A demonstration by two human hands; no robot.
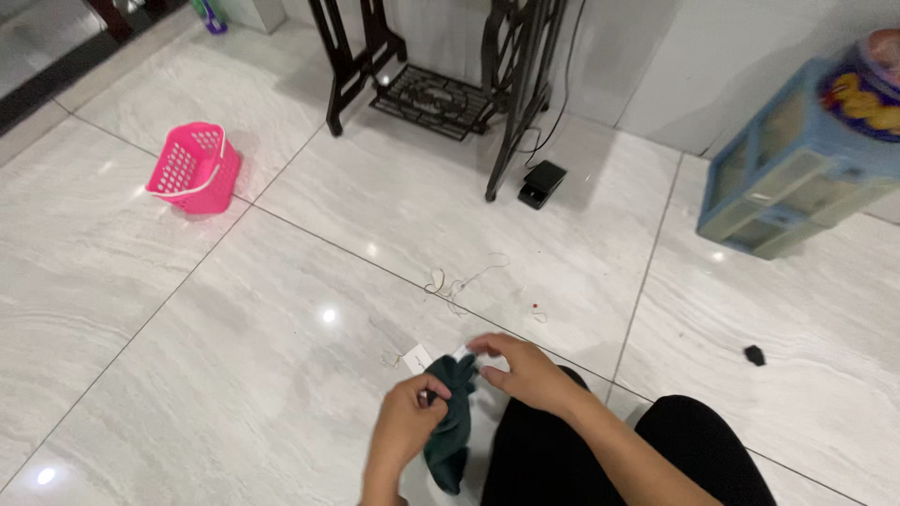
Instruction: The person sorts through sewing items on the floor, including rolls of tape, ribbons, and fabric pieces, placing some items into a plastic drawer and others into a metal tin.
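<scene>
Both hands on a dark green cloth

I sit on the pale tiled floor and hold a dark green cloth just in front of my knees. My left hand is pinched shut on its upper edge; my right hand grips its top corner. A pink basket lies well apart, and loose thread lies near
</scene>
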